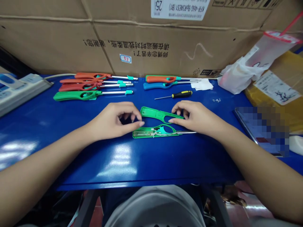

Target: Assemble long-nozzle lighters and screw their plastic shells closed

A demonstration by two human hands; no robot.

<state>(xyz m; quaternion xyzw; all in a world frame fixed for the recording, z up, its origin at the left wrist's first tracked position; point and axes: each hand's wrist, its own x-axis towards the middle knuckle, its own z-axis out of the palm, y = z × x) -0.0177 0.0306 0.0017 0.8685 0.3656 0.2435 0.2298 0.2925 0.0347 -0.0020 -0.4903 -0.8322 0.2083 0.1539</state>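
A green lighter shell half [158, 114] lies on the blue table [71, 151] between my hands. Just in front of it lies the other green half [153, 131], open, with its teal trigger, inner parts and metal tube showing. My left hand [115, 121] has its fingers curled near the left ends of both halves; whether it holds anything is hidden. My right hand [194, 116] pinches the right end of the upper shell half, over the finger loop.
Several assembled lighters, orange and green [90, 85], lie in a row at the back left; an orange and a blue one [163, 82] lie at back centre. A yellow-and-black screwdriver [181, 94], white bags [239, 75], cardboard boxes [142, 41] and a power strip [21, 90] surround them.
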